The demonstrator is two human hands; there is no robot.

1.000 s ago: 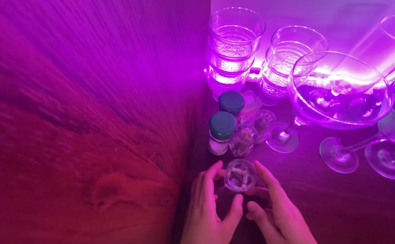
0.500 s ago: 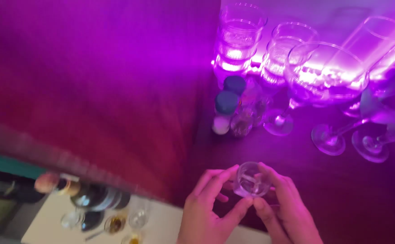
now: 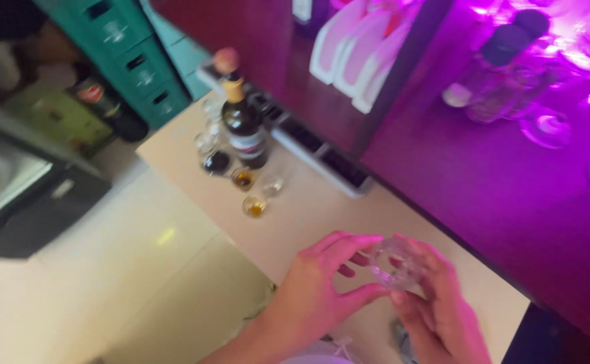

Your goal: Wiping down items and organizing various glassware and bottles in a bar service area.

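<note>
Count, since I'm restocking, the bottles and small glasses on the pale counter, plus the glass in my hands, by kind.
Dark bottle: 1
Amber-filled small glasses: 2
Dark-filled small glass: 1
Empty small glass: 1
Held clear glass, between left hand and right hand: 1
Total: 6. The blurred glassware left of the bottle is not counted.

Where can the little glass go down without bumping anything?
The pale counter is bare between both hands, left hand and right hand, and the shot glasses. Around the dark bottle it is crowded.
</note>
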